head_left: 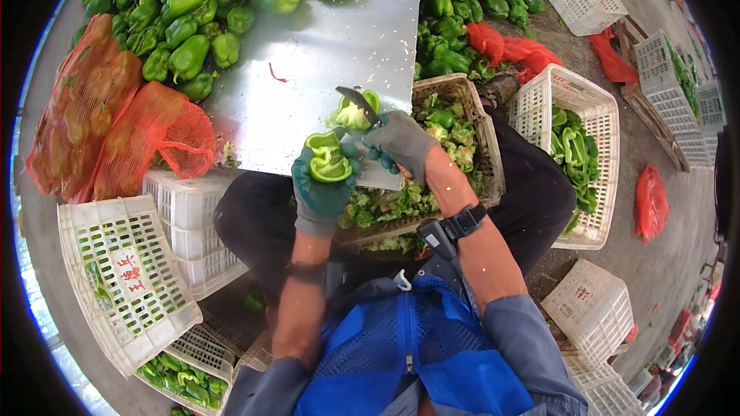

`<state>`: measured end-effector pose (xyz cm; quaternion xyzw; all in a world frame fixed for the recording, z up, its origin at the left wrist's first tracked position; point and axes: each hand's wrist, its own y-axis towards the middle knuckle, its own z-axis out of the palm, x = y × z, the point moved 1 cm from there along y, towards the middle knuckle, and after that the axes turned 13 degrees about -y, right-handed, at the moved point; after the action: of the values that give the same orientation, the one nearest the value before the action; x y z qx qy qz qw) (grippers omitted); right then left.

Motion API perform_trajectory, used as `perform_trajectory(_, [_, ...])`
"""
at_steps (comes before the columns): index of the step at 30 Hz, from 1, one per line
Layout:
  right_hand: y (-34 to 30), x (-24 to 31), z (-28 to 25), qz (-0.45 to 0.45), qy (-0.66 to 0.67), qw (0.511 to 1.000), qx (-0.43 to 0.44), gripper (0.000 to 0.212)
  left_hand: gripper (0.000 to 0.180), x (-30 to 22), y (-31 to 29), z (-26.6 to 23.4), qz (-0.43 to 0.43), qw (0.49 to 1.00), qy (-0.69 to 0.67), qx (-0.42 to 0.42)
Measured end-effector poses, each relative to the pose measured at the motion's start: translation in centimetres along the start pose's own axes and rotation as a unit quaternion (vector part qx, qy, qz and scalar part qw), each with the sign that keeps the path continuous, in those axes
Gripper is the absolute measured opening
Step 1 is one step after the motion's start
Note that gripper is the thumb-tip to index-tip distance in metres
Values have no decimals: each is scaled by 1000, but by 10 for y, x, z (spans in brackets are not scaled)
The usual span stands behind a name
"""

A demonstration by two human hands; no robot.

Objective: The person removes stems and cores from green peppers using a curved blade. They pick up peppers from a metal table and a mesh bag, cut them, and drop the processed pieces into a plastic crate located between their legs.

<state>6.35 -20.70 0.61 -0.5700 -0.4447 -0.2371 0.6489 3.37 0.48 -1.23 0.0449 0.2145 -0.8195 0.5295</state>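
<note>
The gloved left hand point(314, 194) is clamped around a cut-open green bell pepper point(330, 166) above the near edge of the metal desk point(285, 123); the gloved right hand point(404, 142), just beside it, grips a curved-bladed knife point(358, 100). A seedy pepper piece point(350, 117) shows by the blade, though whether it is held I cannot tell. Whole green bell peppers point(185, 27) are heaped on the desk's far left
</note>
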Motion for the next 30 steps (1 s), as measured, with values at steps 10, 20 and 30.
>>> perform_trajectory(10, [-39,12,51,-242,-339,875,-246,34,48,6,-8,-11,125,944,295,74])
perform_trajectory(20, [-39,14,28,-165,-271,869,-380,48,66,-14,-14,52,350,712,605,-71])
perform_trajectory(30, [38,68,61,-48,-295,922,-245,56,65,-81,-2,-49,257,736,612,-132])
